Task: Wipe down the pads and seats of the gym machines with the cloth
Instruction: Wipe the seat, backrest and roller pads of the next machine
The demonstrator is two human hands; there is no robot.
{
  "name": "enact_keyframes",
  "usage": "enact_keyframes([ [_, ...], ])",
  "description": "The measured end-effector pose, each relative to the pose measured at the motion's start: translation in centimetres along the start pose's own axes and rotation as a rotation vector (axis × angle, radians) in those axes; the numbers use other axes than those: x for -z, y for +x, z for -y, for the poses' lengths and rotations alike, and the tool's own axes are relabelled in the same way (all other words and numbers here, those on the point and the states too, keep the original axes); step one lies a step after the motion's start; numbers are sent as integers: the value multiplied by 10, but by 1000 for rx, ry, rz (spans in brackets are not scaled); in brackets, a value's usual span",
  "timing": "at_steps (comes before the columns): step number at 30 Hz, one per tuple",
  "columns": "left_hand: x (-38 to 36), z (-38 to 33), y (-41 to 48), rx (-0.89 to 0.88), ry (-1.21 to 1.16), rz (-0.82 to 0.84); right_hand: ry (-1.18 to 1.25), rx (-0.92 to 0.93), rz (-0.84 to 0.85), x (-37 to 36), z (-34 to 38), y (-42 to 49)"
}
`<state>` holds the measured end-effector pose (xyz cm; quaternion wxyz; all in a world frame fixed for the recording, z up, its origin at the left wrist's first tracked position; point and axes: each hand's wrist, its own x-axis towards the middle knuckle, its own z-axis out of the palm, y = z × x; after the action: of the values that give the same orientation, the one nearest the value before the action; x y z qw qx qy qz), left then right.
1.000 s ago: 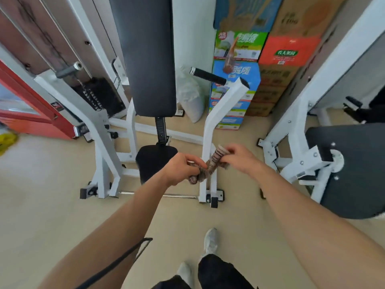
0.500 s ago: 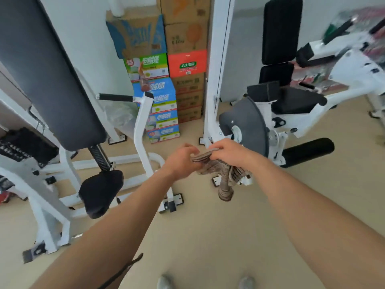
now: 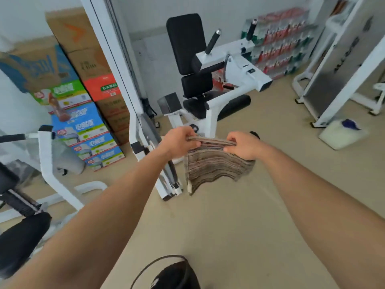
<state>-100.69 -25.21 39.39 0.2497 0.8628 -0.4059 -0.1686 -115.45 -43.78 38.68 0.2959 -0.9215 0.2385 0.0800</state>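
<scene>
**Two hands hold one striped cloth**

At 9 o'clock stands a stack of boxes (image 3: 83, 113). I count about four blue and white ones at the bottom, one green and white one, one red one and some brown ones. There is writing on them, but it is too blurry to read. One black seat (image 3: 23, 243) sits at 8 o'clock.

In the middle, the left hand (image 3: 179, 142) pinches the top left edge of the cloth (image 3: 214, 163). Its fingers are curled tight on it. The right hand (image 3: 243, 144) pinches the top right edge the same way. The one striped cloth hangs down between the two hands, above the tan floor (image 3: 229, 226).

At 12 o'clock is a white gym machine with one tall black back pad (image 3: 185, 42) and two black handles. At 3 o'clock one white jug (image 3: 341, 134) with a blue top lies on the floor.
</scene>
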Motion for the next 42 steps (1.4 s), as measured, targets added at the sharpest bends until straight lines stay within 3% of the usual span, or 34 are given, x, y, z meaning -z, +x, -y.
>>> enact_keyframes([
  [4,-27,-67,69,-68,1,-24,-118,-111,-97,53,-69,17],
  [11,-82,-145,220,-49,-52,-52,-281,-169,-126,153,-183,92],
  [20,-152,-266,418,9,-170,90,-154,-209,-64,304,-351,188],
  [25,-191,-330,515,6,-153,83,-30,-160,-84,381,-438,241],
  [32,-245,-386,645,117,-164,25,66,-93,32,466,-559,350],
  [42,-281,-416,788,382,-283,-61,-14,70,167,555,-635,521],
])
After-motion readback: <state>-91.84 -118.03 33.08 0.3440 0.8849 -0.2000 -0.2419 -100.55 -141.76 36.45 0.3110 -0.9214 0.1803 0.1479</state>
